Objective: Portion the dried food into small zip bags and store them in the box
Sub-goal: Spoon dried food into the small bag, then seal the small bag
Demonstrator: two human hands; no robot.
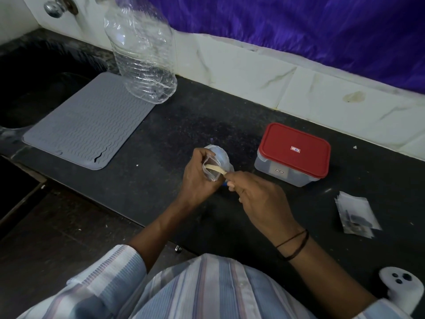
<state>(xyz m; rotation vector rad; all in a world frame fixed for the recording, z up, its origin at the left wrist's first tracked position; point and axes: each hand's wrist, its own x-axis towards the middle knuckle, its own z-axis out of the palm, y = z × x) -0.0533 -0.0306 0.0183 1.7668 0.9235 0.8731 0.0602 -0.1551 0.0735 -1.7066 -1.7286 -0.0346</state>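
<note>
My left hand point(199, 176) grips a small clear zip bag point(212, 172) with its mouth held open, above the dark counter. My right hand point(257, 196) pinches the handle of a pale wooden spoon point(216, 168) whose bowl end reaches into the bag's mouth. A clear rounded container point(219, 154) sits just behind the bag, partly hidden by it. The storage box point(292, 155), clear with a red lid shut on it, stands to the right of my hands. A small pile of zip bags point(356, 215), some showing dark contents, lies at the far right.
A large empty clear bottle point(140, 49) stands at the back on the corner of a grey ribbed mat point(85, 123). A dark sink point(27, 88) lies to the left. A white controller point(400, 288) rests at the bottom right. The counter's front edge runs diagonally below my arms.
</note>
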